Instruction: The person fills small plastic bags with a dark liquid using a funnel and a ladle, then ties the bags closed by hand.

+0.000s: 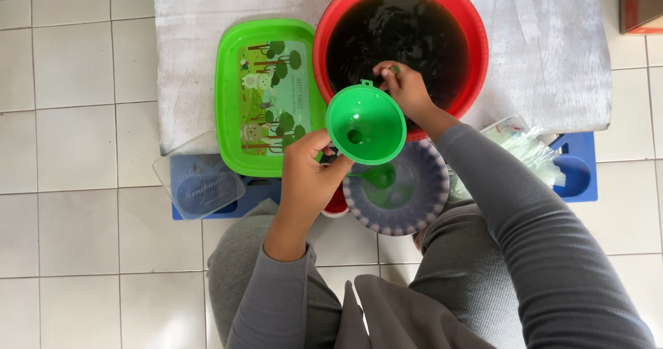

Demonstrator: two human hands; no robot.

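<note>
- My left hand, just below the middle of the frame, is closed around the green funnel; my fingers wrap it below the cone, so I cannot see exactly what part they pinch.
- The funnel sits at the centre of the frame, its wide mouth facing up toward me. Its long axis runs almost straight along my line of sight, spout down and hidden, with the small tab on the rim pointing to the top of the frame.
- My right hand, above and right of the funnel, is pinched shut on a small green handle over the red basin of dark liquid; whatever is on its lower end is hidden.
- As I judge it, doing this well means keeping the funnel upright and still, and keeping the right hand close to its rim.
- Below the funnel is a round patterned bowl; a green tray lies at centre left.
</note>
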